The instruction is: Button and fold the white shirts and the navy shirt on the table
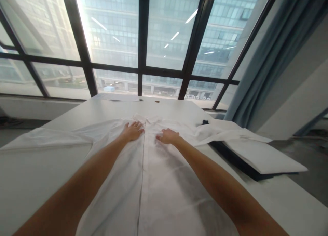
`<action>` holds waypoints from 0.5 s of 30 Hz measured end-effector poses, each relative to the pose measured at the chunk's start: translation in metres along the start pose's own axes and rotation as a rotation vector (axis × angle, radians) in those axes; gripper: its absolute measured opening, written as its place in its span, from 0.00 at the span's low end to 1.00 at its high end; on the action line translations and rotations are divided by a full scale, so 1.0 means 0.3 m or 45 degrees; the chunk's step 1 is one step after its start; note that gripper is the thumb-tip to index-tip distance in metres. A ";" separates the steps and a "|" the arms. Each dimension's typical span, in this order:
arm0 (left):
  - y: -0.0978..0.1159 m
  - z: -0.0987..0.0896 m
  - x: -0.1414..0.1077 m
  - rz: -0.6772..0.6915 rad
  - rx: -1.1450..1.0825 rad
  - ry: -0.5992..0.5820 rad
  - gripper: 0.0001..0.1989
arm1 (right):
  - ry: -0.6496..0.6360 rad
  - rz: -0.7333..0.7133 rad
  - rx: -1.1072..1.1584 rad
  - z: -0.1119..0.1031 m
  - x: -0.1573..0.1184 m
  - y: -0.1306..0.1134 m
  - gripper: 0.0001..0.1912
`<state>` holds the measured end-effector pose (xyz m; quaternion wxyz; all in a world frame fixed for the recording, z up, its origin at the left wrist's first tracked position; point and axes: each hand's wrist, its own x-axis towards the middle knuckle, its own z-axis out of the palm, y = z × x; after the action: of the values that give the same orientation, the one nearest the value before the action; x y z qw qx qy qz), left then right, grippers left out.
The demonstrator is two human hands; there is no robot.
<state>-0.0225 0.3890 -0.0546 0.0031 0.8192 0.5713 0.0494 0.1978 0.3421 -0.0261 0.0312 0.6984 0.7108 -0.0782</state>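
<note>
A white long-sleeved shirt lies front up on a white table, its collar toward the window and its sleeves stretched out to both sides. Near the collar, my left hand rests flat on the cloth left of the front placket, fingers spread. My right hand touches the shirt's upper chest to the right of the placket, its fingers partly bent and apart. Neither hand shows cloth gripped in it.
White sheets or boards lie over a dark flat item at the right, partly beneath the right sleeve. White paper sits at the table's far edge. Beyond are large windows and a blue-grey curtain.
</note>
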 end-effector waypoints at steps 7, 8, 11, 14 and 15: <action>0.010 0.003 -0.202 0.038 -0.079 -0.086 0.31 | 0.160 -0.027 0.049 0.102 -0.110 0.055 0.37; -0.009 -0.001 -0.232 0.051 -0.102 -0.040 0.30 | 0.203 -0.014 0.034 0.109 -0.125 0.055 0.36; -0.102 -0.049 -0.326 -0.117 -0.165 0.180 0.27 | 0.379 -0.039 -0.026 0.112 -0.184 0.066 0.31; -0.239 -0.132 -0.432 -0.470 -0.053 0.298 0.22 | 0.455 -0.082 -0.072 0.103 -0.251 0.095 0.25; -0.290 -0.159 -0.467 -0.528 0.016 0.291 0.21 | 0.454 -0.077 -0.082 0.101 -0.269 0.106 0.24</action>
<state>-0.1560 0.2855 -0.0234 -0.0565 0.6736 0.7242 0.1366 0.2295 0.2580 -0.0458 -0.0754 0.6780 0.7279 0.0688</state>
